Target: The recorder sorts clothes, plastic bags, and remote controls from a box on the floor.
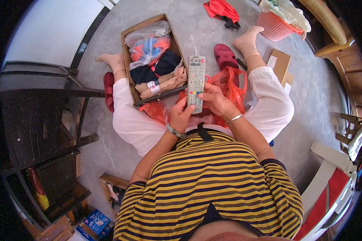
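Observation:
A grey remote control (196,81) with many buttons stands lengthwise between both hands, in front of my body. My left hand (181,114) grips its lower left edge, the thumb on its bottom end. My right hand (215,99) holds its right edge, with the thumb near the coloured buttons. Beyond my left hand is a wooden drawer (127,64) holding clear plastic bags (149,46), dark folded cloth (168,62) and beige socks or stockings (166,82). Red plastic bags (229,86) lie between my legs, partly hidden by the hands.
Dark red slippers (224,55) lie on the grey floor. Cardboard boxes (280,64) are beside my right leg. A pink basket (273,27) and a red cloth item (221,12) are farther off. Dark wooden furniture (27,120) stands at left, a white-and-red piece (327,186) at lower right.

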{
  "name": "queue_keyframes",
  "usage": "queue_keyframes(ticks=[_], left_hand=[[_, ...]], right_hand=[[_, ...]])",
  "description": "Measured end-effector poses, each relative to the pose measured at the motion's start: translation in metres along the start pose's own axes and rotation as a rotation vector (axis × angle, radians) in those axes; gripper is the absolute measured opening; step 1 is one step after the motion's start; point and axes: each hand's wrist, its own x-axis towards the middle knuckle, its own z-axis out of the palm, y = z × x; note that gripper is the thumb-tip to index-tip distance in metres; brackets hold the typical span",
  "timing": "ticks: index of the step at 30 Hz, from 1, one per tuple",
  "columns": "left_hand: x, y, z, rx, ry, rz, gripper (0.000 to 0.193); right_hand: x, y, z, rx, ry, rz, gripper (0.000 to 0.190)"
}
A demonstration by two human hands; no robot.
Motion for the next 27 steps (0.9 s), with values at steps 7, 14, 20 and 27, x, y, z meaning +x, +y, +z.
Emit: queue_keyframes(ticks=[7, 14, 20, 27], left_hand=[[-0.001, -0.006, -0.003, -0.005, 0.052, 0.02, 0.037], [0.0, 0.0, -0.006, -0.037, 0.126, 0.021, 0.034], [0.001, -0.004, -0.022, -0.407, 0.277, 0.119, 0.033], [-0.007, 0.001, -0.027, -0.486, 0.216, 0.063, 0.032]], right_hand=[[-0.003, -0.004, 0.003, -0.164, 0.051, 0.028, 0.038], [0.001, 0.02, -0.036, -0.831, 0.075, -0.008, 0.023], [0.0, 0.045, -0.036, -1.862, -0.229, 0.439, 0.02], [0.03, 0.082, -0.038, -1.766, -0.27, -0.075, 0.022]])
